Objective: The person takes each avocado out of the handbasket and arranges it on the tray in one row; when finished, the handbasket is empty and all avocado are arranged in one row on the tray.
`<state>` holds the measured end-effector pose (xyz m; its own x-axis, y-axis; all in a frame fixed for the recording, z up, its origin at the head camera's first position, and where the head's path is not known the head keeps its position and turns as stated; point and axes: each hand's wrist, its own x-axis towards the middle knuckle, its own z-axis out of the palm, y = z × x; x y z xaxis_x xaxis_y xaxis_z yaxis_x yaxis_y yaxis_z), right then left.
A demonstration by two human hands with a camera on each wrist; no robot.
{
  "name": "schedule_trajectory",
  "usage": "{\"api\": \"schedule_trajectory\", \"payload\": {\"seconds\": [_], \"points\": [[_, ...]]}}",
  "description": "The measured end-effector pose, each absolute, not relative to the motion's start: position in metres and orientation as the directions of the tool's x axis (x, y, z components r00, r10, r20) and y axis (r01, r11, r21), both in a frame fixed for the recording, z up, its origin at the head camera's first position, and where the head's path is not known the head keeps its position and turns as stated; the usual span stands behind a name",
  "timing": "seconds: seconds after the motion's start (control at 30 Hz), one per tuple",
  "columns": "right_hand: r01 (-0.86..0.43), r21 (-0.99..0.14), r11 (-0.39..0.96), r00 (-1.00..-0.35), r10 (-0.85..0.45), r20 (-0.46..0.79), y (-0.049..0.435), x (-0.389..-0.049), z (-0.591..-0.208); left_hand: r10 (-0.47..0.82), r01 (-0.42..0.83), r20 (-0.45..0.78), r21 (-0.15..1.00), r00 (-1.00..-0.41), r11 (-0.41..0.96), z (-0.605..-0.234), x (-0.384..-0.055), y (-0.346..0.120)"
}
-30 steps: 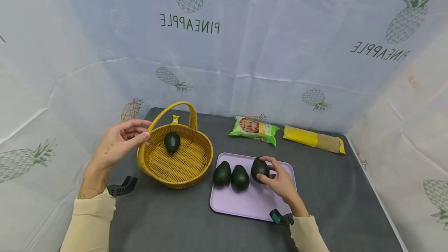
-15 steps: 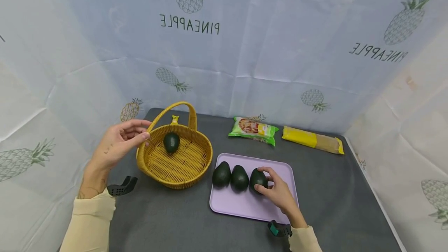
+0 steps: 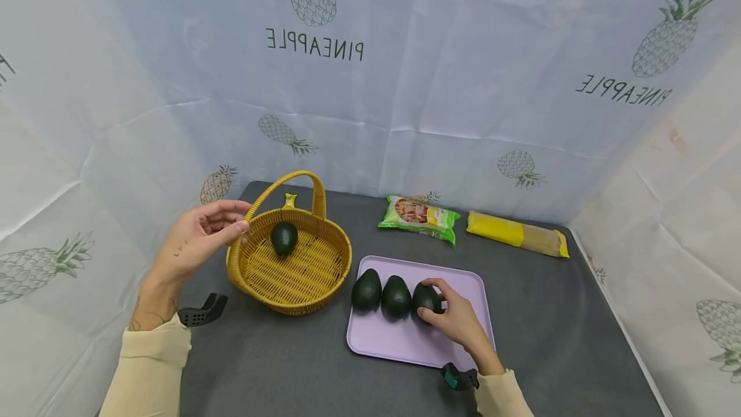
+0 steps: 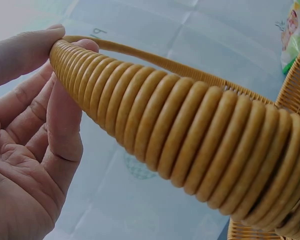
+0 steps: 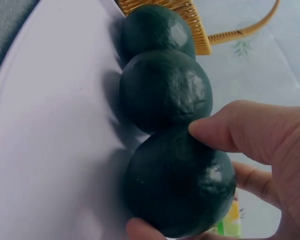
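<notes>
My left hand (image 3: 199, 237) pinches the wrapped handle (image 4: 175, 125) of a yellow wicker basket (image 3: 295, 275) between thumb and fingers. One dark green avocado (image 3: 284, 239) lies inside the basket, toward its back left. On a lilac tray (image 3: 393, 343), three avocados sit in a row. My right hand (image 3: 457, 320) grips the rightmost avocado (image 5: 180, 185), thumb on one side and fingers round the other. Beside it stand the middle avocado (image 3: 396, 297) and the left avocado (image 3: 366, 290), the latter near the tray's left rim.
A green snack packet (image 3: 419, 217) lies behind the tray, with a long yellow packet (image 3: 518, 234) to its right. A small yellow wrapper (image 3: 290, 200) shows behind the basket. White pineapple-print cloth (image 3: 405, 82) rises behind the grey table (image 3: 278, 365).
My right hand has brought the rightmost avocado toward me on the tray, level with the other two, and still holds it. My left hand stays on the basket handle.
</notes>
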<state>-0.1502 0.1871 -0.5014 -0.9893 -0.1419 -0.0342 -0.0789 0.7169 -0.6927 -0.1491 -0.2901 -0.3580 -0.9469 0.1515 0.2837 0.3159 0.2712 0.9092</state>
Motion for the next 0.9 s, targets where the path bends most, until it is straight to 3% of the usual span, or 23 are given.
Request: {"api": "schedule_trajectory", "payload": {"seconds": [0.9], "points": [[-0.052,-0.672,0.739,-0.981,-0.164,-0.104,0.191,-0.143,-0.489,0.164,0.339,0.308,0.916,-0.937,0.213,-0.359,-0.15,-0.291]]}}
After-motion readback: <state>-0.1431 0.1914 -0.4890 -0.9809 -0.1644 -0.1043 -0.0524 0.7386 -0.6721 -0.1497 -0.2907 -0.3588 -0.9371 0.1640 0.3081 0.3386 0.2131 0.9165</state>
